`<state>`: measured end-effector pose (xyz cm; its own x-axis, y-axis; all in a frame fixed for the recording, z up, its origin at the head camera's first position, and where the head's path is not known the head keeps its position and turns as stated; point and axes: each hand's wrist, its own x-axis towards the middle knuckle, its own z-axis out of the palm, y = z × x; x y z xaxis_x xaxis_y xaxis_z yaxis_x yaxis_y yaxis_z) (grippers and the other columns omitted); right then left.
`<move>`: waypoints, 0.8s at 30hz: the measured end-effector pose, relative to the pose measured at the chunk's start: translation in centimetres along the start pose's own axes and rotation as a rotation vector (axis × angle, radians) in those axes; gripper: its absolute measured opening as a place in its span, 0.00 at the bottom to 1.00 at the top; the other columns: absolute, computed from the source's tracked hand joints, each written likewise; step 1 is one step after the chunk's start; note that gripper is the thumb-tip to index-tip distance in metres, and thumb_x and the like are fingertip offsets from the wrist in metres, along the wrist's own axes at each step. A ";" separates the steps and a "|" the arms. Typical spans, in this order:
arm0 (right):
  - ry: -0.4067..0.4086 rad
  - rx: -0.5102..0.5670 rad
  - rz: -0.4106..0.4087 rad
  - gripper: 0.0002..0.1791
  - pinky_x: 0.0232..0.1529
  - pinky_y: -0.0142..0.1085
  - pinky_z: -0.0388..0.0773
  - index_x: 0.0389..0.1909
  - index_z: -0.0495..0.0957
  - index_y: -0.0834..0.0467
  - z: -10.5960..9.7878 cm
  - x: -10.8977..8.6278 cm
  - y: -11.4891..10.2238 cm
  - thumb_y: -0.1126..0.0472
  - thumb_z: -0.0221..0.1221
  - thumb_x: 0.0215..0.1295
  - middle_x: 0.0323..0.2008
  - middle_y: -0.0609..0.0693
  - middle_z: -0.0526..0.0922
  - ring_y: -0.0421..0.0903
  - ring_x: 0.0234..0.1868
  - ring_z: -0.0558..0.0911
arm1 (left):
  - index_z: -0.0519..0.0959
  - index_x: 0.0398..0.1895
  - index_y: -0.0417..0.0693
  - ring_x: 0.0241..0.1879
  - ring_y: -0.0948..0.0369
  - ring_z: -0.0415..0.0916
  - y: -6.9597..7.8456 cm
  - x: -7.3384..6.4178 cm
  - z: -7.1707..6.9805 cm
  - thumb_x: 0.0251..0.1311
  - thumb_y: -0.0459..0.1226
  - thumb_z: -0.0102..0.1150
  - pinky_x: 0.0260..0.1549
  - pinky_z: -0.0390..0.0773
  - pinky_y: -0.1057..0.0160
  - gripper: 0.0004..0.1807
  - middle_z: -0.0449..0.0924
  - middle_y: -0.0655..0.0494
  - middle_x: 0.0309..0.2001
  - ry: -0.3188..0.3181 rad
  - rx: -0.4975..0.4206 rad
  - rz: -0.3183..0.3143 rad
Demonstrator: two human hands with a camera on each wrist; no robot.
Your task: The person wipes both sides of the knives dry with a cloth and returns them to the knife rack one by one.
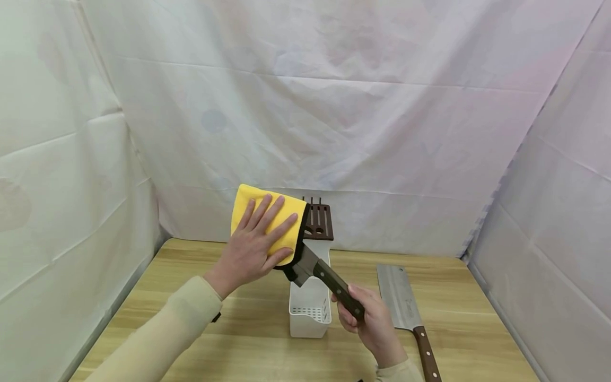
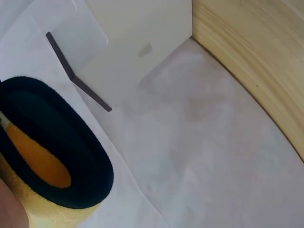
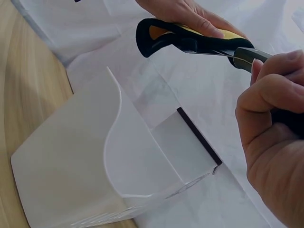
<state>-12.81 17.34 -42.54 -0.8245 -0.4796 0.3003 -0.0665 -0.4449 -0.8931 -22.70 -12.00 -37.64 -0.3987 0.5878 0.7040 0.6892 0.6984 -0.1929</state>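
In the head view my right hand (image 1: 369,318) grips the dark handle (image 1: 340,289) of a kitchen knife, raised above the table. Only a strip of its grey blade (image 1: 307,260) shows near the handle. A yellow cloth (image 1: 243,204) with a black border covers the rest. My left hand (image 1: 258,246) lies over this cloth with fingers spread and straight, pressing on its upper face. In the right wrist view the cloth's black edge (image 3: 147,40) loops at one end, and my right fingers (image 3: 270,92) curl round the handle. The left wrist view shows the black border (image 2: 90,161) close up.
Behind the knife stands a white knife holder (image 1: 310,326) with a perforated front basket and a brown slotted top (image 1: 326,223). On the wooden table (image 1: 229,339) to the right lies a cleaver (image 1: 398,297) with a brown riveted handle. White fabric walls (image 1: 334,132) enclose the table's back and sides.
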 end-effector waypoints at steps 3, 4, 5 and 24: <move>-0.006 0.010 -0.003 0.27 0.15 0.35 0.52 0.42 0.84 0.62 0.0 0.0 0.0 0.61 0.34 0.85 0.20 0.40 0.72 0.36 0.18 0.63 | 0.58 0.82 0.56 0.82 0.43 0.40 0.3 -0.1 0.0 0.80 0.61 0.25 0.79 0.41 0.38 0.36 0.44 0.43 0.83 -0.020 -0.022 -0.005; -0.008 0.012 -0.004 0.27 0.15 0.35 0.52 0.42 0.84 0.62 0.0 0.1 0.0 0.61 0.34 0.85 0.20 0.40 0.72 0.36 0.18 0.63 | 0.58 0.82 0.55 0.82 0.43 0.39 0.4 -0.1 0.1 0.80 0.61 0.25 0.79 0.40 0.38 0.36 0.43 0.43 0.83 -0.023 -0.030 -0.005; -0.009 0.012 -0.005 0.27 0.15 0.35 0.51 0.42 0.84 0.62 0.0 0.1 0.0 0.61 0.33 0.85 0.20 0.40 0.72 0.37 0.17 0.63 | 0.58 0.82 0.55 0.82 0.43 0.39 0.6 -0.1 0.1 0.80 0.61 0.24 0.79 0.40 0.38 0.37 0.43 0.43 0.83 -0.026 -0.038 -0.005; 0.057 -0.052 0.074 0.25 0.18 0.24 0.64 0.39 0.84 0.59 0.3 0.6 -0.2 0.56 0.38 0.86 0.19 0.39 0.74 0.32 0.18 0.69 | 0.60 0.81 0.54 0.82 0.45 0.42 4.2 0.0 1.3 0.80 0.61 0.25 0.79 0.44 0.39 0.37 0.47 0.44 0.83 -0.031 -0.110 0.081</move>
<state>-13.09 16.89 -42.11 -0.8588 -0.4653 0.2145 -0.0321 -0.3690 -0.9289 -20.61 -8.52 -39.35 -0.3565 0.6538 0.6674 0.7815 0.6002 -0.1705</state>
